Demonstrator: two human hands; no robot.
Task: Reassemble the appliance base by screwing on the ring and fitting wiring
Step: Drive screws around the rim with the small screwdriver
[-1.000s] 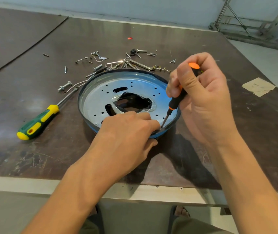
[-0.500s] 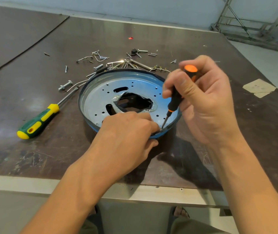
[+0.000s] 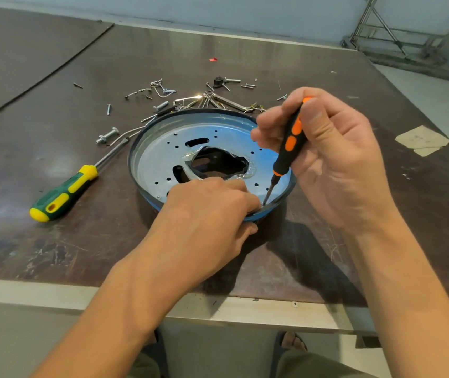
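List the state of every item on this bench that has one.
appliance base: flat on the table, centre hole open
orange screwdriver: tilted, tip down at the base's near rim
right hand: grips the orange screwdriver
left hand: pinches the base's near rim
green screwdriver: lying on the table, untouched
loose screws and bolts: scattered behind the base

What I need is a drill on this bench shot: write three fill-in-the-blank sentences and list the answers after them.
1. The right hand grips a screwdriver with a black and ____ handle.
2. The left hand pinches the near rim of the appliance base, its fingers beside that screwdriver's ____.
3. A green-and-yellow screwdriver lies untouched on the table to the ____ of the base.
Missing words: orange; tip; left.
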